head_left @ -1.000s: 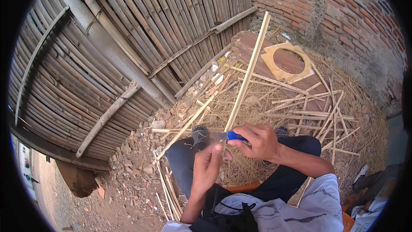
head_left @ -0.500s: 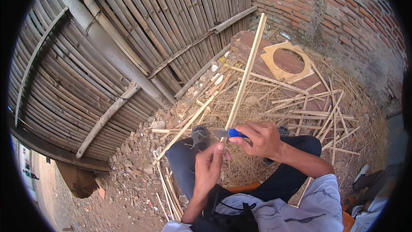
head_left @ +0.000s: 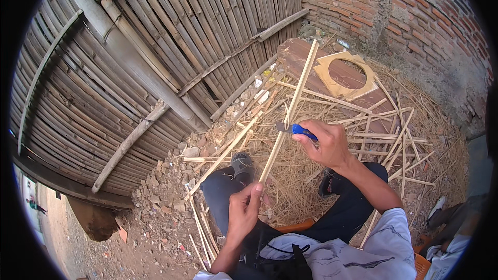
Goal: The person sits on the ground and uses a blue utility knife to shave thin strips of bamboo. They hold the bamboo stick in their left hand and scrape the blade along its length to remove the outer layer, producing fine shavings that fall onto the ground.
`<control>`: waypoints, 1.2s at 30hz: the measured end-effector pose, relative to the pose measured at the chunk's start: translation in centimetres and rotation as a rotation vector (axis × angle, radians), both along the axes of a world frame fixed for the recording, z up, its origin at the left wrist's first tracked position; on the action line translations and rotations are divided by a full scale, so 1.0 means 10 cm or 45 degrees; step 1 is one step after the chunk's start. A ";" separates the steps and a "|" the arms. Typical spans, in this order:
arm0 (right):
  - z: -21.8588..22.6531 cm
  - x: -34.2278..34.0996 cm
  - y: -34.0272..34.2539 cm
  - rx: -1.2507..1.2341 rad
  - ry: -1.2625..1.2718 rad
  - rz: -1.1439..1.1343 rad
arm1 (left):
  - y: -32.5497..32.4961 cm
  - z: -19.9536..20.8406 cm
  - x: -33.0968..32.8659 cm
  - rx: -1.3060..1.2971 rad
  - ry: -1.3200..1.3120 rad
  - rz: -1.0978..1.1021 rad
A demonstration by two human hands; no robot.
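Observation:
My left hand [head_left: 244, 211] is closed round the near end of a long pale wooden strip [head_left: 273, 158], thumb on top. The strip slants up and away to the right, its far end over a brown board. In my right hand [head_left: 329, 143] is a knife [head_left: 304, 131] with a blue handle, gripped between thumb and fingers. Its short, wide blade [head_left: 282, 126] rests across the strip about midway along. A thin curled shaving [head_left: 287, 114] stands up from the strip just beyond the blade.
Pale strips [head_left: 394, 142] lie scattered over straw-like shavings [head_left: 295, 181] on the right; more lie by my left leg. A cardboard piece with a round hole [head_left: 324, 77] rests on the brown board [head_left: 295, 54]. A bamboo wall [head_left: 218, 26] and brick wall [head_left: 342, 0] enclose the corner. Another person's leg [head_left: 447, 224] shows at right.
The knife in my right hand has slid forward along the strip, away from my left hand, raising a shaving. My left hand has drawn the strip a little toward me.

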State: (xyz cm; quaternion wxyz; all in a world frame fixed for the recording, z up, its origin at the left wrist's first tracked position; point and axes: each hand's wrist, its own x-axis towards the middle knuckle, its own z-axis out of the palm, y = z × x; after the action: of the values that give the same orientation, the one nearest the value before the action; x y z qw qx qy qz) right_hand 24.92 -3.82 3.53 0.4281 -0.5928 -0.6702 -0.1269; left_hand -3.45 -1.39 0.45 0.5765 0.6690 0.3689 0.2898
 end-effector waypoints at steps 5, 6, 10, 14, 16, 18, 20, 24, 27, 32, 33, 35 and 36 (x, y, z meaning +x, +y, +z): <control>0.00 0.14 0.10 0.080 0.045 -0.048 | -0.03 -0.11 -0.15 0.000 0.051 -0.012; -0.01 0.18 0.12 0.061 0.050 -0.061 | -0.04 -0.13 -0.19 0.000 0.061 -0.015; 0.00 0.35 0.18 0.020 0.031 -0.115 | -0.04 -0.19 -0.31 0.008 0.080 -0.029; 0.05 0.59 0.28 0.017 0.056 -0.232 | -0.06 -0.19 -0.43 -0.045 0.135 -0.041; 0.06 0.75 0.32 -0.020 0.106 -0.347 | -0.05 -0.21 -0.50 -0.080 0.216 -0.035; 0.16 0.91 0.34 -0.203 0.260 -0.515 | -0.09 -0.20 -0.58 -0.131 0.248 -0.032; 0.18 1.30 0.35 -0.024 0.279 -0.615 | -0.14 -0.12 -0.66 -0.190 0.218 -0.066; 0.14 1.54 0.22 -0.183 0.214 -0.698 | -0.09 -0.20 -0.78 -0.225 0.204 0.060; 0.00 1.63 0.12 -0.509 0.176 -0.792 | 0.04 -0.20 -0.71 -0.137 0.160 0.127; 0.14 1.28 -0.07 -0.537 -0.015 -0.773 | 0.19 -0.14 -0.48 -0.054 0.113 0.106; 0.22 1.10 -0.11 -0.513 0.075 -0.698 | 0.20 -0.12 -0.42 -0.051 0.086 0.094; 0.40 0.62 -0.17 -0.470 0.257 -0.542 | 0.22 -0.12 -0.32 -0.099 0.018 0.034; 0.42 0.44 -0.24 -0.464 0.307 -0.442 | 0.22 -0.12 -0.25 -0.122 -0.021 -0.005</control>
State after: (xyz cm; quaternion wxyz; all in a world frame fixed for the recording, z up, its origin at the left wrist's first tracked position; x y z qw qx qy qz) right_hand 29.31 -6.23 7.69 0.3631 -0.7767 -0.5147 -0.0044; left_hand -5.98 0.85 -0.75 0.6114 0.6391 0.3762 0.2760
